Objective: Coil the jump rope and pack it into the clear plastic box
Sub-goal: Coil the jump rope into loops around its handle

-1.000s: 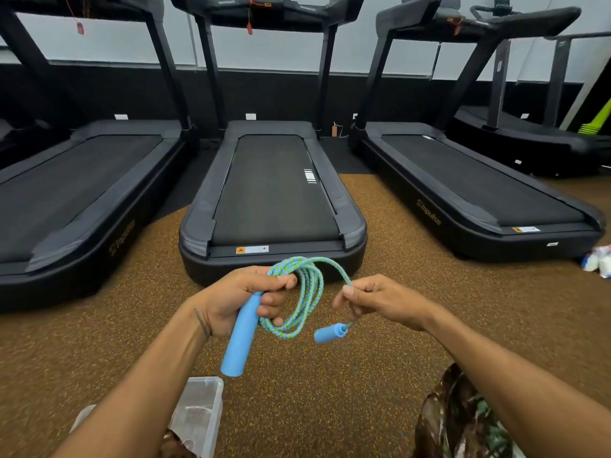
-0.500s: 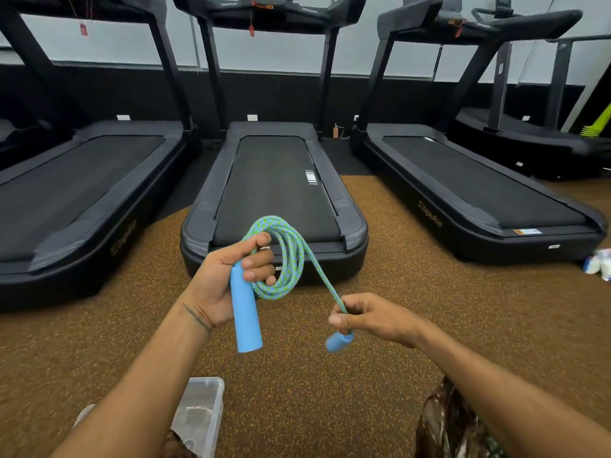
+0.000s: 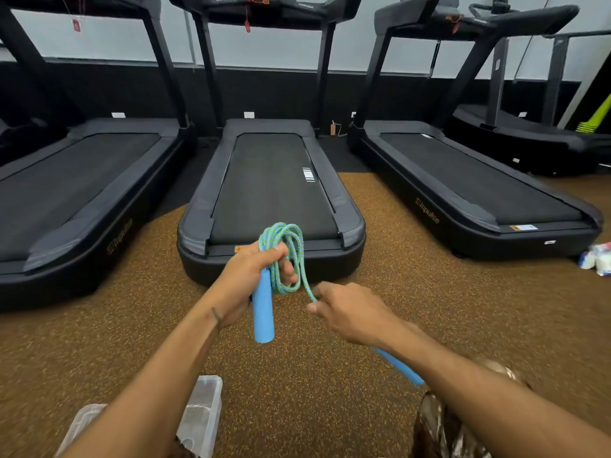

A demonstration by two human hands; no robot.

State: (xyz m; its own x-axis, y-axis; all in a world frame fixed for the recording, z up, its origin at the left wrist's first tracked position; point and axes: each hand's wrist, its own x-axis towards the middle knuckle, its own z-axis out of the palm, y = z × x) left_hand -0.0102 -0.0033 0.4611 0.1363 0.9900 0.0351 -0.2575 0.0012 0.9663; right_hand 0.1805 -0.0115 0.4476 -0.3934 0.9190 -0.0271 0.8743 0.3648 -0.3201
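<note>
My left hand [image 3: 243, 280] grips one blue foam handle [image 3: 263, 314] of the jump rope, which points down, together with a small coil of the green-and-blue rope [image 3: 284, 256] standing above my fist. My right hand [image 3: 350, 312] pinches the free strand just right of the coil. The second blue handle [image 3: 398, 366] trails below and behind my right forearm, partly hidden. The clear plastic box [image 3: 203, 414] lies on the floor at the bottom left, mostly covered by my left forearm.
Three black treadmills [image 3: 271, 193] stand side by side in front of me, the middle one's rear end just behind my hands. Brown speckled rubber floor [image 3: 314, 391] surrounds me. White bundles [image 3: 596, 257] lie at the right edge. Camouflage trousers [image 3: 439, 431] show at the bottom right.
The coil has tightened against my left hand. My right hand moved up the strand toward the coil, and the second handle swung down under my right forearm.
</note>
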